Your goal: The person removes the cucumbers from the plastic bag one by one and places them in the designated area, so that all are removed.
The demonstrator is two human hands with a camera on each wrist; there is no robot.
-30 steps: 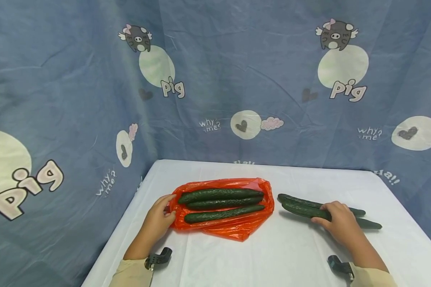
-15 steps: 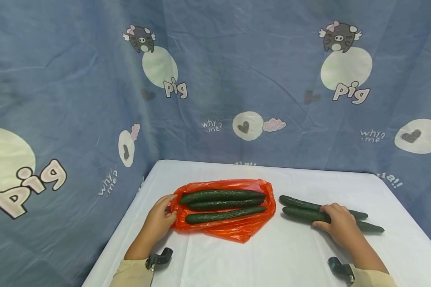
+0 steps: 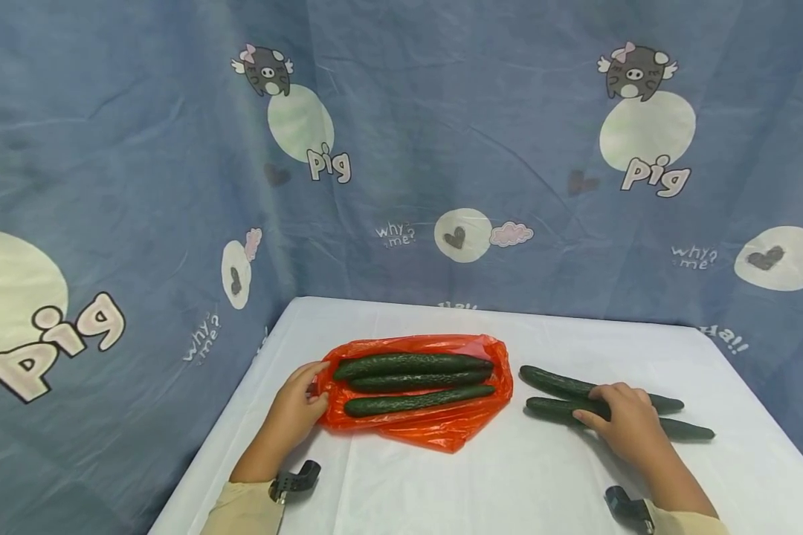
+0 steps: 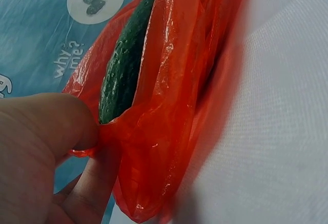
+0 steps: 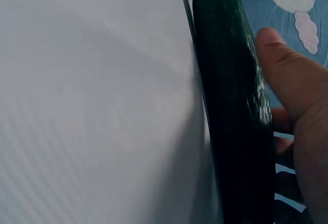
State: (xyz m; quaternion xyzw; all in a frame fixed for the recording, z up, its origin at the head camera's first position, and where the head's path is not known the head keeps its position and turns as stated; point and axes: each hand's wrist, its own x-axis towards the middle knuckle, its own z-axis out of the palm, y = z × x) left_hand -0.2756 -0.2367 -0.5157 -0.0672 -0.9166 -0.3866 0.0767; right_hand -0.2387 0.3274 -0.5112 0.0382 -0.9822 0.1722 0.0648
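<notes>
A red plastic bag (image 3: 428,435) lies on the white table with three cucumbers on it, one being the cucumber (image 3: 411,364) at the back. At the bag's left end, my left hand (image 3: 291,412) pinches its edge between thumb and fingers. My right hand (image 3: 629,423) is over two more cucumbers, the far cucumber (image 3: 555,381) and the near cucumber (image 3: 685,429). Its fingers reach over toward the far one. In the right wrist view the thumb (image 5: 287,70) lies beside the near cucumber (image 5: 230,90), not wrapped round it; the other fingers are mostly hidden behind.
A white cloth covers the table (image 3: 455,490). Blue curtain (image 3: 401,148) printed with pigs hangs behind it and along the left side. A black wrist camera (image 3: 297,481) sits on the left wrist, another wrist camera (image 3: 627,509) on the right.
The two right-hand cucumbers, which lay together, have come apart. My right hand has shifted slightly left and away from the near one. The left hand stays at the bag.
</notes>
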